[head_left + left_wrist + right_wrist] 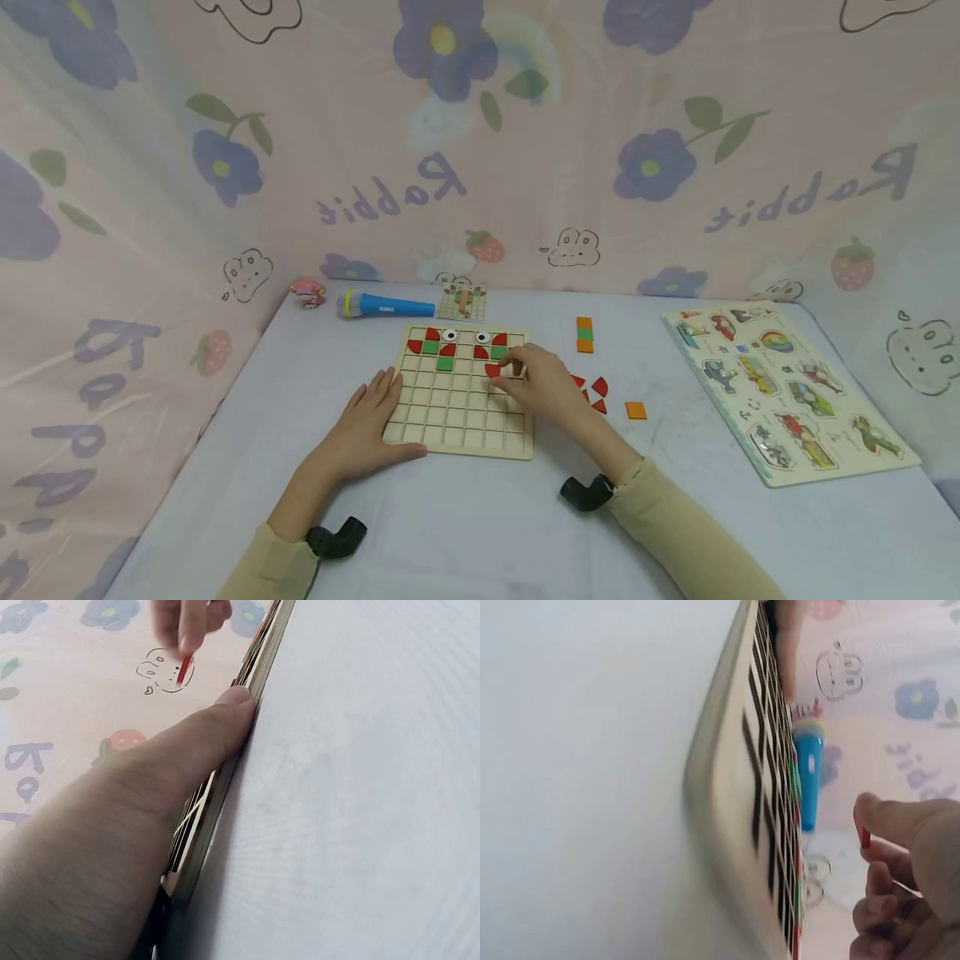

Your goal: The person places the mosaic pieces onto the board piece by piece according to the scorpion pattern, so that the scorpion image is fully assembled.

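A wooden grid board (459, 410) lies on the table. My left hand (367, 429) rests on its left front corner with the fingers straight; in the left wrist view the thumb (225, 712) lies along the board's edge. Above the right part of the grid, my right hand (546, 383) pinches a red quarter-circle piece (863, 828) between thumb and fingertips. On the board's far rows sit two round eye pieces (450, 335), green squares (445, 363) and several red pieces (426, 335). A small pattern card (462, 302) lies behind the board.
Loose red pieces (599, 387) lie right of the board, partly hidden by my right hand. Orange squares (636, 410) and a green one (585, 333) are nearby. At the back are a blue toy microphone (393, 306) and a pink figurine (308, 292). A picture puzzle board (783, 392) lies far right.
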Demonstrator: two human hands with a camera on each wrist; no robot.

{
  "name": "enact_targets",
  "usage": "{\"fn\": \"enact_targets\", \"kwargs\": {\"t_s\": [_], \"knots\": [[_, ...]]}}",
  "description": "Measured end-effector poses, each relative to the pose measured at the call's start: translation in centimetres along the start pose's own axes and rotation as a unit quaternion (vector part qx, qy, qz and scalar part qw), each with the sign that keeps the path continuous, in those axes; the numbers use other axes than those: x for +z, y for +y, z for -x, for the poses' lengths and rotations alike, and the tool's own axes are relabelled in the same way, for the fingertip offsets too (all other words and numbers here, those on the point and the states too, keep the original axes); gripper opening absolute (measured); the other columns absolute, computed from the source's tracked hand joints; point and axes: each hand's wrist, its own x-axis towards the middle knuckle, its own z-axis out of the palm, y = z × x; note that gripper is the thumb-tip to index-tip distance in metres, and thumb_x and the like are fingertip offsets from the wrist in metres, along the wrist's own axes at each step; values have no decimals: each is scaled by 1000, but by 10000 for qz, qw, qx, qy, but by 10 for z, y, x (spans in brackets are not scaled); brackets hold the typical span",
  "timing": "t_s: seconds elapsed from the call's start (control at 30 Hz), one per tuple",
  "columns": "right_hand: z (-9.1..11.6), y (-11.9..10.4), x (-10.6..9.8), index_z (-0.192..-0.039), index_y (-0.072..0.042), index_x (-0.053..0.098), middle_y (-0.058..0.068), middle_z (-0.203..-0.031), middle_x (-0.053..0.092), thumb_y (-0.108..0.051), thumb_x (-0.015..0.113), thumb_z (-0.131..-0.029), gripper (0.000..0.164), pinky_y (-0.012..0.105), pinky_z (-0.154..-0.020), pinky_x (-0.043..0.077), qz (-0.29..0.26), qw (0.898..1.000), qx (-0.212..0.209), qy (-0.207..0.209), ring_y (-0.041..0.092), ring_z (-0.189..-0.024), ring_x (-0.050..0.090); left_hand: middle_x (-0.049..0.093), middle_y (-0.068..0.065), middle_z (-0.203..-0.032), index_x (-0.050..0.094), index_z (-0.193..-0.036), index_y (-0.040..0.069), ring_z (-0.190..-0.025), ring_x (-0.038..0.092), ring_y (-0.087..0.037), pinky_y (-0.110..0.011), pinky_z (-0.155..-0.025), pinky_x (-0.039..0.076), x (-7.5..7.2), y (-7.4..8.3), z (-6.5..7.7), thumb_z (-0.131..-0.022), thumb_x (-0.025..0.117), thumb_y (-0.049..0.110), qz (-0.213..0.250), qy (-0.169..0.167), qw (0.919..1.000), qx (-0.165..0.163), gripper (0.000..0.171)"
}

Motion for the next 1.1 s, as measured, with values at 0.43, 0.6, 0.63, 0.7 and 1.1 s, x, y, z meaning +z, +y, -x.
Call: {"fn": "enact_targets", "kwargs": {"t_s": [0.43, 0.6, 0.63, 0.7, 1.1], "knots": [[-34, -36, 60, -109, -8, 76, -3, -69, 56, -31, 82, -96, 27, 23, -57, 37, -505, 9979, 279, -306, 11, -62, 48, 11, -20, -177, 19, -168, -1, -165, 6, -37, -59, -132, 8, -2, 3, -3, -83, 72, 78, 16, -3, 10000, 19, 127], [-30, -31, 71, -111, -9, 75, -5, -70, 56, -29, 82, -96, 26, 23, -58, 38, -560, 9979, 263, -207, 9, -62, 48, 12, -20, -177, 20, -167, -1, -165, 7, -37, -59, -132, 9, -1, 1, -1, -82, 73, 77, -17, -27, 10000, -39, 127], [-29, -30, 73, -111, -9, 75, -5, -70, 56, -29, 81, -96, 26, 23, -58, 38, -537, 9981, 235, -178, 9, -62, 48, 13, -20, -177, 21, -167, -1, -165, 7, -37, -59, -132, 9, -1, 1, -1, -82, 73, 77, -26, -27, 10000, -54, 127], [-27, -29, 76, -113, -9, 76, -6, -70, 55, -29, 80, -97, 26, 22, -58, 37, -501, 9985, 187, -135, 7, -62, 47, 13, -20, -176, 21, -167, -2, -165, 7, -38, -59, -132, 9, -1, 1, 0, -82, 73, 77, -42, -44, 9999, -89, 127], [-26, -26, 82, -109, -11, 76, -9, -70, 54, -29, 77, -99, 21, 22, -55, 37, -181, 9994, -135, 268, 7, -62, 47, 14, -20, -176, 22, -167, -1, -165, 8, -38, -60, -131, 11, 2, -1, -1, -82, 71, 80, -70, 10, 10000, -43, 127]]}}
